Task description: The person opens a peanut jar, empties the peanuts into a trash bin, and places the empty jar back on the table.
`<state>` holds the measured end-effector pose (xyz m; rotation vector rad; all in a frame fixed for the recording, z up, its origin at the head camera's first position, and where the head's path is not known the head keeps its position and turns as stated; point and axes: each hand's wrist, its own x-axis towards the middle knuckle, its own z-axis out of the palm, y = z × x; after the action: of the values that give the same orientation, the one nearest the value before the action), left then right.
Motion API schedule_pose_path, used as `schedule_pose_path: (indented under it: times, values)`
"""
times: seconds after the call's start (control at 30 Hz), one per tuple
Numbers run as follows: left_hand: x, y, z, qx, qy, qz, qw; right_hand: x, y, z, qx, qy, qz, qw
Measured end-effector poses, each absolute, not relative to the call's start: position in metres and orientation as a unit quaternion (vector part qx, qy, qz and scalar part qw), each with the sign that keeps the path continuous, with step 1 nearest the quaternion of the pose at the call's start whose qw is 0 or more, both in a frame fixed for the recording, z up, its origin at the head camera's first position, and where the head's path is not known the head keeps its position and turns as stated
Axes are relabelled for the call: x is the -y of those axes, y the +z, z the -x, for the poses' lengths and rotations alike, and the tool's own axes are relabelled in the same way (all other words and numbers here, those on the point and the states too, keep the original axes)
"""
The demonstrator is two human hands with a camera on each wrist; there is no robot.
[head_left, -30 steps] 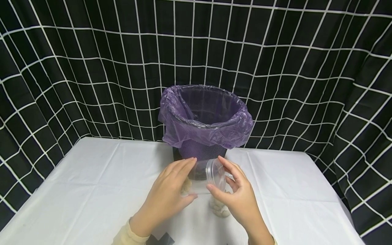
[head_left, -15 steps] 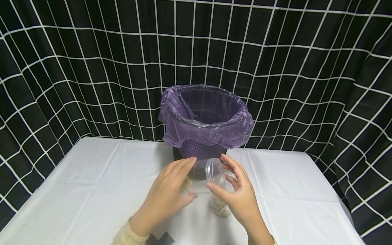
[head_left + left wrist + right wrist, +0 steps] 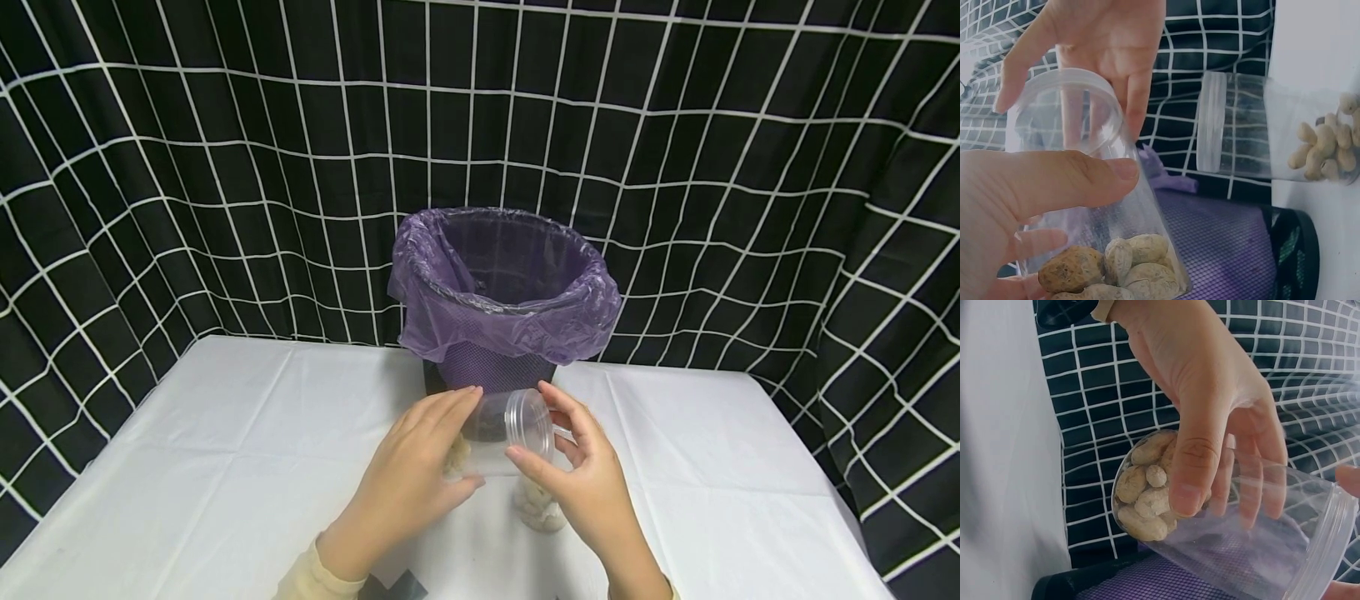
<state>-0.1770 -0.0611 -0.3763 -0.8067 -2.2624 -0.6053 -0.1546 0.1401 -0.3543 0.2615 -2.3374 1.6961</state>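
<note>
Clear jars (image 3: 501, 433): two; bin (image 3: 501, 287): one

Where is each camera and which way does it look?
Head: worn on the head, looks forward and down at the white table, purple-lined bin, left hand and right hand.
Left wrist: on the left wrist, faces that hand's thumb on the clear jar of peanuts.
Right wrist: on the right wrist, faces the left hand's fingers across the jar.
All three share the jar.
</note>
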Motion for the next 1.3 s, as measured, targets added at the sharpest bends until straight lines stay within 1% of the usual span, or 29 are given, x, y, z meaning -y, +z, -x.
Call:
schedule_pose_path:
  times: [0.5,1.3]
  values:
    - [0.0616,-0.3758,0.1764,0.862,-0.229,0.309,0.329,-0.1400,-0.3533,0.1533,0.805,0.573,-0.104,0.118]
    - [0.0612,-0.3736,0.1747,0.869,-0.223,0.305,0.320,-0.1400,-0.3526,0.1530,0.795,0.588,-0.094,0.113]
